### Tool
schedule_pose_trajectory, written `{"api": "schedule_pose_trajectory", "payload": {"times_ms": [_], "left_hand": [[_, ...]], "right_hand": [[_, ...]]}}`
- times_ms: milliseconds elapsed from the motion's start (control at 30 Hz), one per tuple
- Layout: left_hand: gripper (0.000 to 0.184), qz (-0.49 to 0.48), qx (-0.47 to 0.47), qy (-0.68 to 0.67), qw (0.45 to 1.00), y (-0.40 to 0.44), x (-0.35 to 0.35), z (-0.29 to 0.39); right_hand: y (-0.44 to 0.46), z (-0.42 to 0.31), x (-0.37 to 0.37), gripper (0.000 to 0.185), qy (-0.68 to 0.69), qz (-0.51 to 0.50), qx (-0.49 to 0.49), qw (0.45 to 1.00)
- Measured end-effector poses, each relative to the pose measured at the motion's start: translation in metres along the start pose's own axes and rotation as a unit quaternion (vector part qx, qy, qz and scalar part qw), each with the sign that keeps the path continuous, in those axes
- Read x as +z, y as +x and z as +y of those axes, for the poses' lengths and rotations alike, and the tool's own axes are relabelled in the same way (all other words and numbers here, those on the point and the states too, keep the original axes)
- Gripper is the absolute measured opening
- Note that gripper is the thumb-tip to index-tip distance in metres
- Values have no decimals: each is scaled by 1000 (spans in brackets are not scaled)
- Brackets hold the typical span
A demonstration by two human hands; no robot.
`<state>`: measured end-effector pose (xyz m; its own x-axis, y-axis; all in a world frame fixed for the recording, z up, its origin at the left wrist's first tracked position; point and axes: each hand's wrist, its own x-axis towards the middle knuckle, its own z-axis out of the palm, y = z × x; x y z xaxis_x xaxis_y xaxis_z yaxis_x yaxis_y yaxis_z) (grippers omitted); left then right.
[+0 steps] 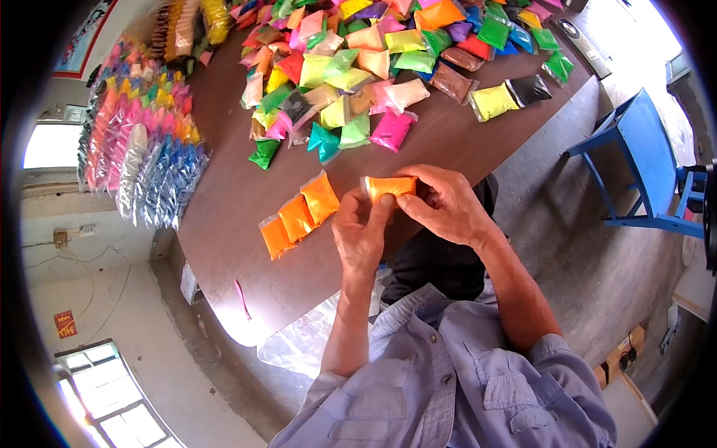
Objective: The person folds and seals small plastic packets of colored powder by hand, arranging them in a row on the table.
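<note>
Left hand (358, 233), right hand (452, 206) pinch orange sachet (391, 186) at opposite ends, likely to steady it; three matching sachets (296, 219) lined up near left hand, apparently grouped by colour.

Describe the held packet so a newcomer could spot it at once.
Find the brown table with its heap of colourful packets. Nearer the camera, the left hand and right hand hold one orange packet. A row of three orange packets lies left of it; only this one is held.
</note>
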<state>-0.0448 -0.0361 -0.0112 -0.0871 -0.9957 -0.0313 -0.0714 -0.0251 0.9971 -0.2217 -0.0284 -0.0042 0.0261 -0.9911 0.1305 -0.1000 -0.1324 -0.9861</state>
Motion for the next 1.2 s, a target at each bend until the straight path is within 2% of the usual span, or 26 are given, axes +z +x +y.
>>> {"api": "schedule_pose_trajectory", "payload": {"times_ms": [133, 267, 433, 600, 667, 733, 933, 1100, 1200], "left_hand": [[25, 12, -11, 33, 999, 0, 4, 7], [28, 9, 3, 17, 1000, -1, 6, 7], [21, 19, 4, 12, 1000, 0, 2, 2], [20, 10, -15, 15, 1000, -1, 3, 7], [26, -1, -8, 9, 1000, -1, 3, 8], [26, -3, -2, 1, 1000, -1, 2, 7], [24, 2, 15, -53, 998, -1, 1, -1], [22, -9, 23, -47, 999, -1, 0, -1], [20, 17, 9, -38, 999, -2, 3, 6]], "right_hand": [[-2, 2, -1, 27, 61, 8, 48, 997], [-2, 4, 0, 26, 82, 12, 50, 995], [-2, 0, 1, 22, -5, 13, -11, 1000], [-5, 10, 7, 22, 40, 42, 8, 998], [-5, 10, 6, 21, 58, 46, 18, 997], [-4, 5, 2, 19, 31, 9, 8, 999], [-3, -7, 1, 17, -24, 3, 3, 1000], [-3, 2, 4, 16, -2, 24, 9, 1000], [-3, 2, 4, 17, -3, 31, 19, 999]]}}
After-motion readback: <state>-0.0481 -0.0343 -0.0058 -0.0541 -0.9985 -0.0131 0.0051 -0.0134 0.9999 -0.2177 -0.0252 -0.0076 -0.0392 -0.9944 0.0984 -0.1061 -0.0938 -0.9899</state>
